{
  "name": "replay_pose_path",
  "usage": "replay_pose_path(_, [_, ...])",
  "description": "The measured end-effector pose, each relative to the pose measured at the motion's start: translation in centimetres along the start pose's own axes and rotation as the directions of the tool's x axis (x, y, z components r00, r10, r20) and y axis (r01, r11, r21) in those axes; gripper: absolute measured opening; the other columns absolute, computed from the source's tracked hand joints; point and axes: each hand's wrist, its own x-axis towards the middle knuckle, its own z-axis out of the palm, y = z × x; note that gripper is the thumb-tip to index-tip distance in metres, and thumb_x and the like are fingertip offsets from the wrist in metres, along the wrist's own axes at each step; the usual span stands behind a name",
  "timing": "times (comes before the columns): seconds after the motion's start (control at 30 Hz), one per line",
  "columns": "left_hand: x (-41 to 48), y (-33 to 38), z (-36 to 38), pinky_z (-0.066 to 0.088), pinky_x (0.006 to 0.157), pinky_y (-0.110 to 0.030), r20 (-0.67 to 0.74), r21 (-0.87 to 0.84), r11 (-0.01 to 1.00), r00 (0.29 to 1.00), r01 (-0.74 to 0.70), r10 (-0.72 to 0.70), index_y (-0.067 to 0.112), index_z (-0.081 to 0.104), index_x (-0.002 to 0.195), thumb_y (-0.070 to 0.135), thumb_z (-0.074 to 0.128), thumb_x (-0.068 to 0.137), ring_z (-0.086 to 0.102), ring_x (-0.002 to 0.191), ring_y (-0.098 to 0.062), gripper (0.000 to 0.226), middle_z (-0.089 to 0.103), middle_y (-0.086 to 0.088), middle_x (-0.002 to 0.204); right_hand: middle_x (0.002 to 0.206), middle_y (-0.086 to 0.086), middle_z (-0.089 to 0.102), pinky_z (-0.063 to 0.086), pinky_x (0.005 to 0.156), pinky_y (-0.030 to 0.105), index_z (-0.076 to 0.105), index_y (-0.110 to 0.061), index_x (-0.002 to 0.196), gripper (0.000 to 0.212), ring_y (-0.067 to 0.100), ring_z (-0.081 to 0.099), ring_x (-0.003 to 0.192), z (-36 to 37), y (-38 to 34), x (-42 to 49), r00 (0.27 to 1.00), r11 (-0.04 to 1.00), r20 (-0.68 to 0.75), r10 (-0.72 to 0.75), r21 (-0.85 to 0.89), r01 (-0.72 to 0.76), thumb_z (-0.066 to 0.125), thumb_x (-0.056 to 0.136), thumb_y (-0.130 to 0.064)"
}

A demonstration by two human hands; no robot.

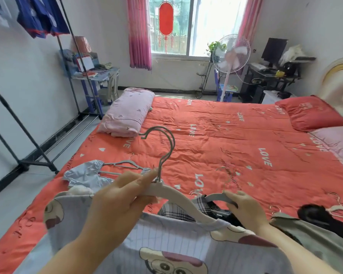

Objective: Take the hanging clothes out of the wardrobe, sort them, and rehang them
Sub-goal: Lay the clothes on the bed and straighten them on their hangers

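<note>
Holding: the left hand (119,196) gripped a white hanger (186,204) at its neck, fingers and thumb curled round it just below the hook.
Hook: the grey metal hook (167,144) stood upright above the left hand, its open end turned to the left; it looked doubled, and I could not tell whether that was blur or a second hook.
Right hand: the right hand (244,206) pinched the end of a grey hanger arm (216,197) between thumb and curled fingers, just beside the white hanger.
Cartoon shirt: a pale cartoon shirt (166,244) lay spread at the near edge of the bed under both forearms, with the white hanger's lower arm running into its neck opening.
Pile: a plaid garment (176,211) lay just behind the shirt's collar, a black garment (313,214) and a grey-green garment (305,232) to the right, with a second white hanger (339,209) on the black one.
Blue garment: a light blue garment (85,175) lay on the bed at the left, on a grey hanger (123,165).
Bed: a red quilt (226,145) covered the bed, with a folded pink blanket (127,113) at the far left and a red pillow (311,113) at the right.
Rack: a dark metal clothes rack (75,62) stood by the left wall with blue clothes (40,16) hanging on it.
Far end: a standing fan (231,54) stood under the window (186,26), and a monitor (273,50) sat on a dark bench (269,76).
</note>
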Motion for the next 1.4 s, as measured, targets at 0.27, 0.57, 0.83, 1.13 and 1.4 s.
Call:
replay_pose_path(0.27, [1.7, -5.0, 6.8, 0.048, 0.058, -0.023, 0.020, 0.041, 0.999, 1.000, 0.022, -0.022, 0.050, 0.045, 0.123, 0.042, 0.056, 0.074, 0.054, 0.076, 0.005, 0.051, 0.054, 0.027, 0.103, 0.113, -0.002, 0.057, 0.037, 0.074, 0.021, 0.041, -0.032, 0.140, 0.050, 0.015, 0.053, 0.102, 7.2, 3.6, 7.5, 0.977, 0.995, 0.204, 0.068, 0.064, -0.082, 0.055, 0.093, -0.024])
replay_pose_path(0.57, [1.7, -5.0, 9.5, 0.046, 0.062, -0.024, 0.071, 0.020, 0.998, 0.996, 0.061, -0.062, 0.047, 0.045, 0.122, 0.044, 0.054, 0.075, 0.054, 0.076, 0.000, 0.048, 0.055, 0.021, 0.100, 0.127, 0.000, 0.056, 0.050, 0.081, 0.018, 0.055, -0.016, 0.126, 0.127, 0.003, 0.062, 0.101, 4.0, 6.8, 2.8, 0.860, 0.679, 0.488, 0.150, 0.581, -0.449, 0.058, 0.026, -0.093])
replay_pose_path(0.83, [2.6, -0.5, 7.0, 0.047, 0.059, -0.026, 0.087, 0.124, 0.991, 0.994, 0.050, -0.061, 0.040, 0.040, 0.124, 0.046, 0.057, 0.072, 0.052, 0.079, -0.008, 0.055, 0.051, 0.016, 0.103, 0.107, 0.009, 0.067, 0.038, 0.100, 0.040, 0.050, -0.012, 0.123, 0.124, 0.005, 0.070, 0.075, -4.2, 2.0, -6.0, 0.919, 0.546, 0.394, -0.022, 0.775, -0.319, 0.079, 0.022, -0.076])
replay_pose_path(1.13, [-1.2, 7.5, -1.5, 0.045, 0.060, -0.031, 0.055, 0.114, 0.991, 0.996, 0.069, -0.075, 0.037, 0.061, 0.120, 0.030, 0.070, 0.078, 0.059, 0.069, -0.019, 0.044, 0.058, 0.011, 0.084, 0.099, -0.030, 0.054, 0.034, 0.069, 0.003, 0.038, -0.047, 0.133, 0.057, -0.014, 0.049, 0.081, -12.6, -13.4, -15.8, 0.975, 0.968, -0.146, -0.165, 0.167, 0.189, 0.063, 0.082, -0.046])
replay_pose_path(1.4, [-7.9, 16.9, -12.9, 0.041, 0.070, -0.027, 0.109, 0.045, 0.999, 0.994, 0.016, -0.020, 0.038, 0.053, 0.129, 0.031, 0.067, 0.083, 0.057, 0.087, -0.016, 0.049, 0.052, 0.014, 0.093, 0.076, -0.004, 0.069, 0.029, 0.046, 0.012, 0.064, -0.026, 0.118, 0.040, 0.015, 0.056, 0.054, -15.2, -24.2, -29.2, 0.805, 0.968, -0.542, -0.242, -0.081, 0.237, 0.064, 0.078, -0.029])
